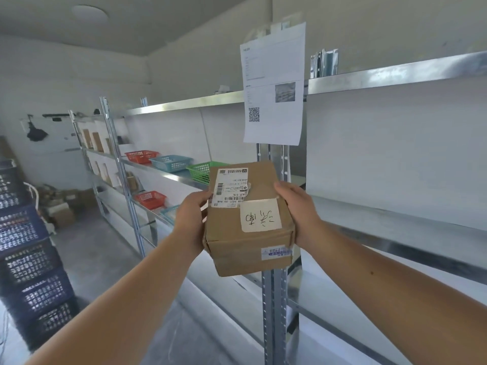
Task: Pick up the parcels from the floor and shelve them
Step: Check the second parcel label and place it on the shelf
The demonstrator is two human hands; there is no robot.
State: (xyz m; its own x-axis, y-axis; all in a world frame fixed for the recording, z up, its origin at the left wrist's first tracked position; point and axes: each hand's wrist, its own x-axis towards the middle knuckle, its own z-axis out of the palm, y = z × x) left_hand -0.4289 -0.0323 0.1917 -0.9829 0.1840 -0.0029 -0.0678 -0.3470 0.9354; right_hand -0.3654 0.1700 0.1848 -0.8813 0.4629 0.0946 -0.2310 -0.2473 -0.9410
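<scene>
A brown cardboard parcel [247, 241] with a printed shipping label and a handwritten white sticker hangs in the air in front of the metal shelving [395, 222]. My left hand [191, 219] grips its left side and my right hand [297, 209] grips its right side, thumbs on top. The parcel is at the height of the middle shelf, just in front of the upright post, and touches no shelf.
Red [141, 156], blue [171, 162] and green [203, 171] plastic baskets stand on the left shelf; another red basket [150, 199] is one level lower. A printed sheet [274, 85] hangs on the post. Dark crates [29, 248] are stacked at left. Boxes [63, 206] lie on the far floor.
</scene>
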